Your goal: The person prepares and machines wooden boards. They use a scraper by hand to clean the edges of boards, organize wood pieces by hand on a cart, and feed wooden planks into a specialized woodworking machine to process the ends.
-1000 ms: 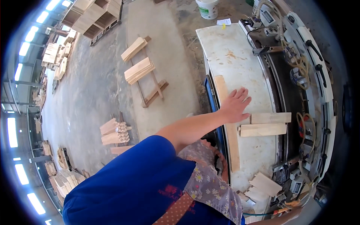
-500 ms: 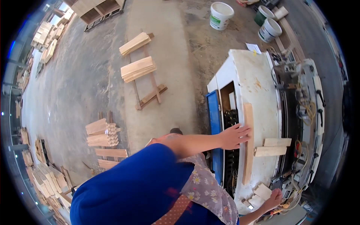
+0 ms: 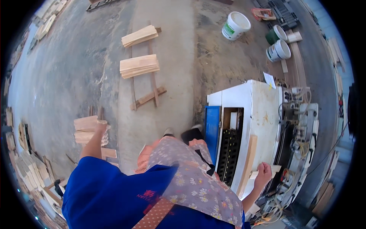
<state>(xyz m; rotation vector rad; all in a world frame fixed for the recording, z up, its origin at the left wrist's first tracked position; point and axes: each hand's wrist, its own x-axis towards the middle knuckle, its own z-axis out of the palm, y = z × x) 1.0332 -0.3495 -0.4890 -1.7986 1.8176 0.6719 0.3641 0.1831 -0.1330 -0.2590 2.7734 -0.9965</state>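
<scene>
**A:** Where is the left hand (image 3: 101, 128)?

**B:** It is stretched out to the person's left, down onto a low stack of short pale wooden boards (image 3: 87, 130) on the grey concrete floor (image 3: 68, 76). The fingers lie over the top board's near end; how firmly they close on it I cannot tell, since the hand is small and turned away.

**A:** And the right hand (image 3: 264, 172)?

**B:** It is curled into a loose fist at the edge of the white machine table (image 3: 253, 110), closed on the end of a short light wooden block (image 3: 263, 171) that lies across the table. Only a little of the block shows on either side of the knuckles.

**A:** What lies near that hand?

**B:** Just to its left, a long narrow pale wooden plank (image 3: 248, 165) lies along the table, its near end close to the wrist. Further left is the blue side panel (image 3: 212, 129) and an open slot with a black chain (image 3: 230, 152). To the hand's right sit the grey machine parts with cables (image 3: 299, 145).

**A:** Anything beyond the left hand?

**B:** Ahead of it, well apart, two more stacks of pale boards (image 3: 139, 65) rest on wooden rails. Far beyond the right hand stand white plastic buckets (image 3: 236, 25). The person wears a blue sleeve (image 3: 103, 191) and a floral apron (image 3: 190, 179).
</scene>
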